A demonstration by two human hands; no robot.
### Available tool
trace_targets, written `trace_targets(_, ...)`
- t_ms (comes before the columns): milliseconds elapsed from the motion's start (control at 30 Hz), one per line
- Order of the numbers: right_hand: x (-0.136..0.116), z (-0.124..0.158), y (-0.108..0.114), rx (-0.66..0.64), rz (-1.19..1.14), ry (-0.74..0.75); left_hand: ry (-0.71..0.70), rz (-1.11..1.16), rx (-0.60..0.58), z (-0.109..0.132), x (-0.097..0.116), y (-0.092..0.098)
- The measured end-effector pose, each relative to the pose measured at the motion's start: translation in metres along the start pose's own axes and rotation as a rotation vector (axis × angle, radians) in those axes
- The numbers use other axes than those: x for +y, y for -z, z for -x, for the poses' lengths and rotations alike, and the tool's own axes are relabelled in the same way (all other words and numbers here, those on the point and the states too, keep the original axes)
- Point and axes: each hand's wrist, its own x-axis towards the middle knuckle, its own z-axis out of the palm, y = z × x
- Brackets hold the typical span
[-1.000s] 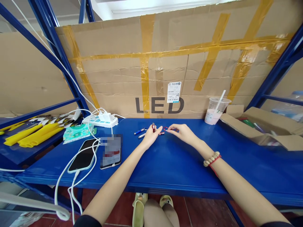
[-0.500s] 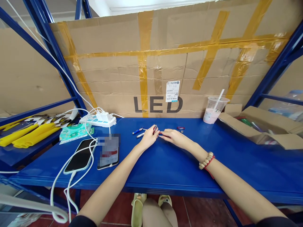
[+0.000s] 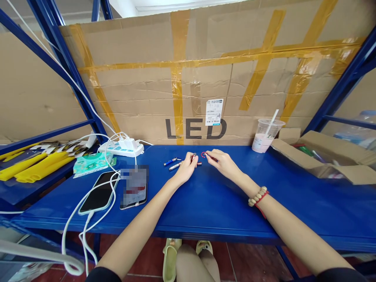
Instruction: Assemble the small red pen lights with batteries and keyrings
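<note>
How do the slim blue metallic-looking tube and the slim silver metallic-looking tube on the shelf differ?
Colour: the slim blue metallic-looking tube is vivid blue, while the slim silver metallic-looking tube is pale grey.
Place: the blue tube lies nearer the brown cardboard panel; the silver tube lies nearer the person.
Shared: both are slim and lie on the blue shelf.

A head-worn camera looks forward and down across the desk [image 3: 223, 211] to the cardboard [image 3: 217, 84], with the fingers [image 3: 216, 153] small at mid-frame and the legs [image 3: 198, 264] below.
</note>
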Motion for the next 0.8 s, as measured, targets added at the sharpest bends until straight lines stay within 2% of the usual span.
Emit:
trace_targets(100, -0.0006, 0.0000, 0.0007, 0.075, 0.003, 0.006, -0.082, -0.061, -0.084, 0.0010, 0.0011, -0.0007)
trace_targets(233, -0.0028, -0.0006, -0.0029, 0.078, 0.030, 0.062, -0.176, -0.111, -0.150, 0.0010, 0.0033, -0.0022)
trace_targets(367, -0.0023, -0.0010, -0.0037, 0.036, 0.030, 0.089, -0.167, -0.075, -0.136, 0.0002, 0.0013, -0.0040)
trace_targets(567, -0.0029, -0.0007, -0.0032, 0.000, 0.006, 0.027, -0.141, -0.052, -0.073, -0.0004, 0.0003, -0.0057)
trace_targets(800, 0.0000, -0.0001, -0.0036, -0.094, 0.003, 0.015, -0.161, -0.142, -0.029, -0.0027, -0.0045, 0.0033)
